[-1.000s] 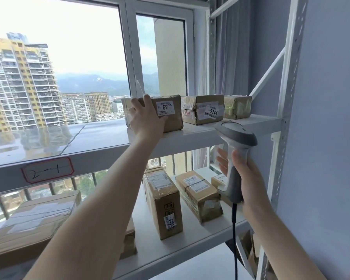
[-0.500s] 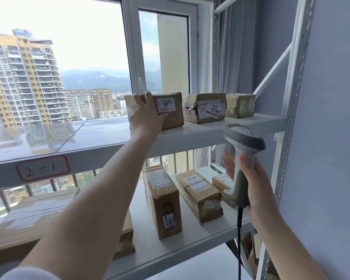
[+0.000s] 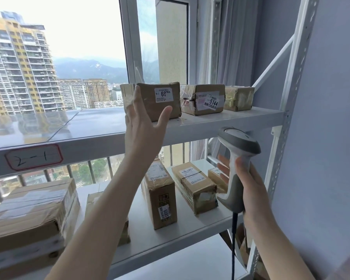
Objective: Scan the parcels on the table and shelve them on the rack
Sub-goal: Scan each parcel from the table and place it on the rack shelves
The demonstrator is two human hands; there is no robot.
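Note:
A brown parcel (image 3: 160,100) with a white "69.." label stands on the upper shelf (image 3: 210,122) of the white rack. My left hand (image 3: 143,126) hovers just in front of it, fingers spread, holding nothing; whether the fingertips still touch the box I cannot tell. My right hand (image 3: 249,186) grips a grey and white barcode scanner (image 3: 236,158) by its handle, below the upper shelf at the right, its cable hanging down.
Two more parcels, one labelled 5144 (image 3: 202,99) and a taped one (image 3: 237,98), stand to the right on the same shelf. The lower shelf (image 3: 190,233) holds several boxes, including a large one (image 3: 28,215) at left. A window is behind, a wall at right.
My left hand has let go of the parcel on the upper shelf and pulled back a little with fingers spread. The scanner hand has hardly moved.

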